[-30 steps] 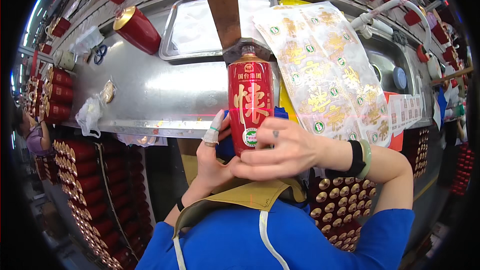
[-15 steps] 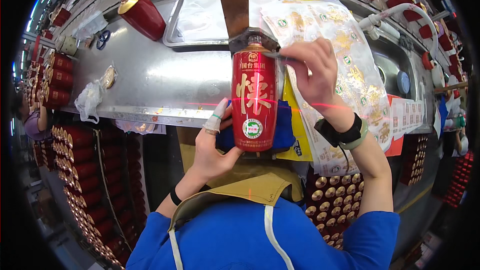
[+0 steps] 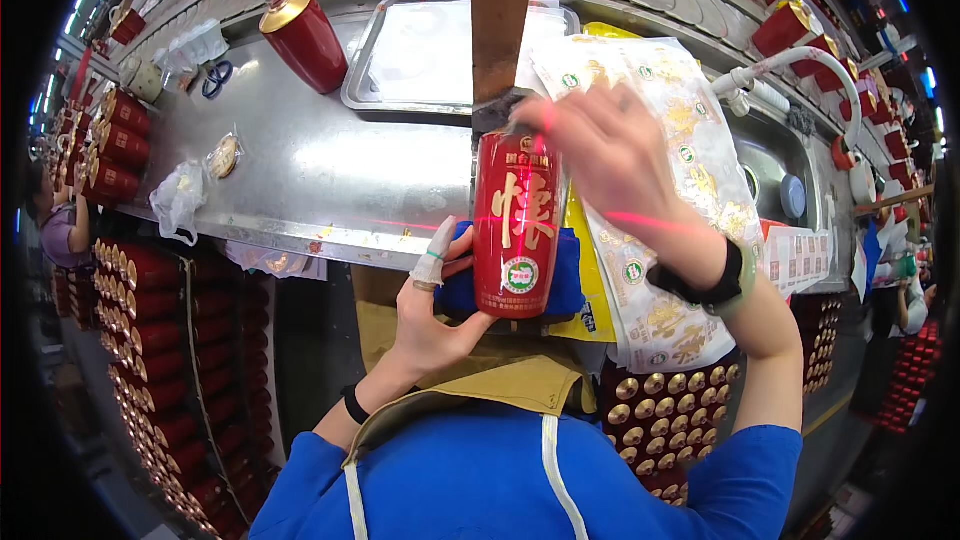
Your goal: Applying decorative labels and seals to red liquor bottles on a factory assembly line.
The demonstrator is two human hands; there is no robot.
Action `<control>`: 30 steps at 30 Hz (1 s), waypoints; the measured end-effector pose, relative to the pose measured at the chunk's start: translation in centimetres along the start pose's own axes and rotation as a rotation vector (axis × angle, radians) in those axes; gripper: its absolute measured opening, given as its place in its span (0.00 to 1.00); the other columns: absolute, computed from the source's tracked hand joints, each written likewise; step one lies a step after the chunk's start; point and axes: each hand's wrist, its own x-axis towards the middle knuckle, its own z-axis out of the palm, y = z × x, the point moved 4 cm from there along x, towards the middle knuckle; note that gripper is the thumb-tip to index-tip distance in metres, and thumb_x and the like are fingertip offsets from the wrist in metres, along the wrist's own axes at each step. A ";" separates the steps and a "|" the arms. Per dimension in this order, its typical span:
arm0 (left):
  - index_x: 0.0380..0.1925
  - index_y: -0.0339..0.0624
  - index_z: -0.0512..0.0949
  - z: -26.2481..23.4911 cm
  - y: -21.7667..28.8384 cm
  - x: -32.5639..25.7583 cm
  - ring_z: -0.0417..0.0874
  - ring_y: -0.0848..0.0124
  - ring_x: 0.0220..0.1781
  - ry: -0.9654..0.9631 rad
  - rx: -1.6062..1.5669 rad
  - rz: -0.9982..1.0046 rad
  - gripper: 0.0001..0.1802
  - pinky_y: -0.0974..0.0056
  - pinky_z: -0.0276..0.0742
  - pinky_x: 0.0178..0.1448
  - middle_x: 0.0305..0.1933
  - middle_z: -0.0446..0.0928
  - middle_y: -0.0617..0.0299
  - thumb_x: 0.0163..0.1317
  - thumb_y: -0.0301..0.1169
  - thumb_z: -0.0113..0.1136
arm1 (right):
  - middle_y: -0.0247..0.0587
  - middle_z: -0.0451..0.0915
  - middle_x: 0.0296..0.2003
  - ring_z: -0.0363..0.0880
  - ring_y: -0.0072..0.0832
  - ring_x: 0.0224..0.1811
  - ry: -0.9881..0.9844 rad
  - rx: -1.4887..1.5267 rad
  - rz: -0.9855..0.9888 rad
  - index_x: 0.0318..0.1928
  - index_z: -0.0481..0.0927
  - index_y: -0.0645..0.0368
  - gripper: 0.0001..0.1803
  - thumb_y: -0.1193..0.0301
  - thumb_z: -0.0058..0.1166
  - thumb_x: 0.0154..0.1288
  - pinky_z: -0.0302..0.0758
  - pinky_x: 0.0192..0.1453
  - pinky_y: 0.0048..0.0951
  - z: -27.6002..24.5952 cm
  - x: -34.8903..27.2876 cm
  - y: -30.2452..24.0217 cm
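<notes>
I see my left hand (image 3: 432, 312) cupping a soft blue cloth (image 3: 560, 275) behind the glossy red cylindrical bottle (image 3: 517, 225), upright above the brushed steel counter (image 3: 330, 175); my right hand (image 3: 608, 155), blurred, has fingertips pinched at the bottle's top

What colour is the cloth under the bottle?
Blue cloth, cupped under the red bottle by the left hand; head view.

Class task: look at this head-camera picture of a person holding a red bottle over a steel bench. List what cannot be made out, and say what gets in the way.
- Head view: top of the red bottle, hidden behind the blurred right hand.
- Blue cloth, mostly behind the bottle.
- Left hand palm, turned away.
- Contents of the steel tray, washed out by glare.
</notes>
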 end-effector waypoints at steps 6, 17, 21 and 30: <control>0.78 0.32 0.54 0.1 0.2 0.3 0.82 0.57 0.66 -0.016 -0.004 0.034 0.57 0.56 0.80 0.68 0.70 0.74 0.40 0.52 0.25 0.80 | 0.30 0.80 0.33 0.80 0.31 0.38 -0.029 -0.189 0.025 0.43 0.84 0.50 0.12 0.71 0.61 0.57 0.72 0.42 0.33 -0.1 1.7 2.1; 0.81 0.36 0.50 0.0 -0.3 0.6 0.82 0.54 0.66 -0.114 0.055 -0.023 0.59 0.56 0.77 0.71 0.71 0.73 0.42 0.51 0.18 0.74 | 0.27 0.83 0.37 0.81 0.22 0.36 -0.159 0.473 -0.165 0.45 0.88 0.49 0.15 0.69 0.67 0.53 0.78 0.37 0.26 -1.8 -8.2 -9.9; 0.81 0.37 0.51 -0.1 -0.4 -0.1 0.82 0.54 0.66 -0.099 0.065 -0.038 0.58 0.56 0.77 0.70 0.71 0.72 0.41 0.52 0.20 0.75 | 0.30 0.87 0.37 0.82 0.25 0.34 -0.016 0.302 0.110 0.44 0.88 0.47 0.15 0.74 0.64 0.54 0.74 0.35 0.28 -2.1 -6.4 -5.8; 0.80 0.36 0.52 0.3 -0.4 0.3 0.82 0.52 0.66 -0.103 0.111 -0.015 0.58 0.55 0.77 0.70 0.71 0.73 0.40 0.51 0.18 0.75 | 0.26 0.87 0.43 0.81 0.25 0.38 0.059 0.407 0.115 0.45 0.90 0.48 0.16 0.70 0.63 0.54 0.74 0.45 0.29 -2.6 -11.7 -8.5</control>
